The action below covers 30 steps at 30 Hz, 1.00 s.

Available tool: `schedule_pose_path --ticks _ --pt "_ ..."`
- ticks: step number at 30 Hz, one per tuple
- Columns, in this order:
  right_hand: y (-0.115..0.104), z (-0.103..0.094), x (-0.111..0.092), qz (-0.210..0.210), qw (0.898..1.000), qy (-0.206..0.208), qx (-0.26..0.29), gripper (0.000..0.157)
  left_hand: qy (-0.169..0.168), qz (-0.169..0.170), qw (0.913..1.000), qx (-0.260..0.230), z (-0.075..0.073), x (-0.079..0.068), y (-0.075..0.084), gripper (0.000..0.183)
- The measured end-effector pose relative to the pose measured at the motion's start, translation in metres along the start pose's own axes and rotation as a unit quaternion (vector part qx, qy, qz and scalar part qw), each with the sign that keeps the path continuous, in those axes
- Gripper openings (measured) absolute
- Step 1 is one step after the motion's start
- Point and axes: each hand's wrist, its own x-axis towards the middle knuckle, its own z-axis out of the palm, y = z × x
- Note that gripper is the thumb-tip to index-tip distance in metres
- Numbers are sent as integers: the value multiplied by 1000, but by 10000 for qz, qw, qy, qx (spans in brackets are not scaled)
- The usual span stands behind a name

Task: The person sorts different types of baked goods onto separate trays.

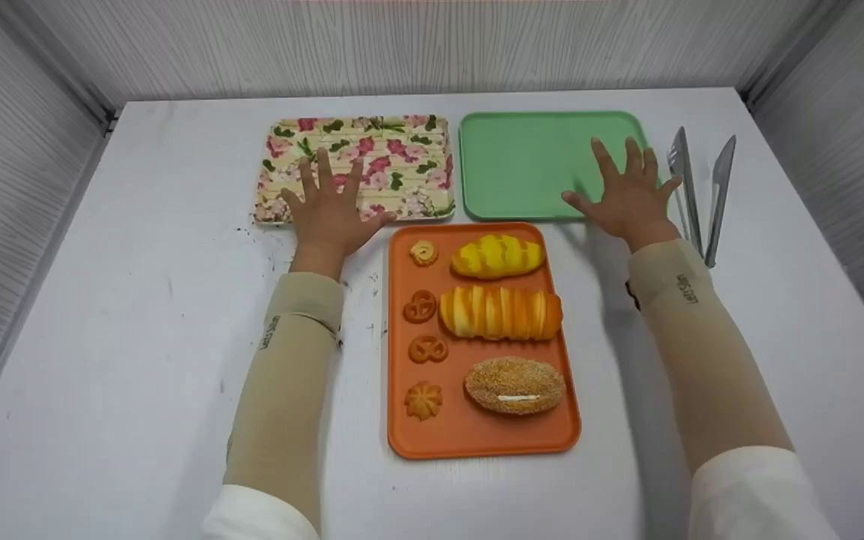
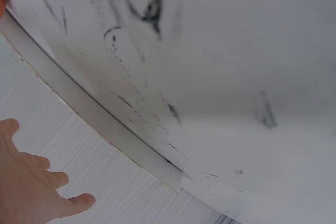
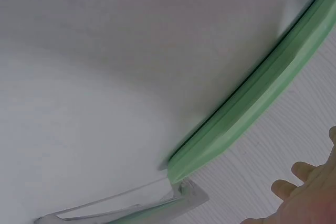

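Note:
My left hand (image 1: 329,214), fingers spread, is held over the near part of the floral tray (image 1: 409,180) and grips nothing. Its fingers (image 2: 50,179) also show in the left wrist view. My right hand (image 1: 631,195) is spread as well, above the right side of the green tray (image 1: 522,161), holding nothing. Just right of that hand lie metal tongs (image 1: 718,202) with their arms apart. Nearer to me, between both forearms, an orange tray (image 1: 477,442) bears a yellow bread (image 1: 498,256), a striped loaf (image 1: 503,313) and a seeded bun (image 1: 516,384).
Along the orange tray's left side sit a round swirl cookie (image 1: 424,253), two pretzel-shaped cookies (image 1: 420,307) and a flower-shaped cookie (image 1: 424,400). Pale wood-grain panels (image 1: 432,49) stand behind and beside the white table (image 1: 139,315). Dark smudges mark its top.

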Motion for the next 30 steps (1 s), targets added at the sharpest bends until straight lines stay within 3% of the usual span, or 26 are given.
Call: schedule_pose_path --ticks 13,30 --pt "33 -10 -2 415 9990 -178 30 97 -94 3 9998 -152 2 -3 -1 95" --pt "80 -18 -10 942 9939 -312 477 104 -178 313 9990 266 5 -13 -5 96"
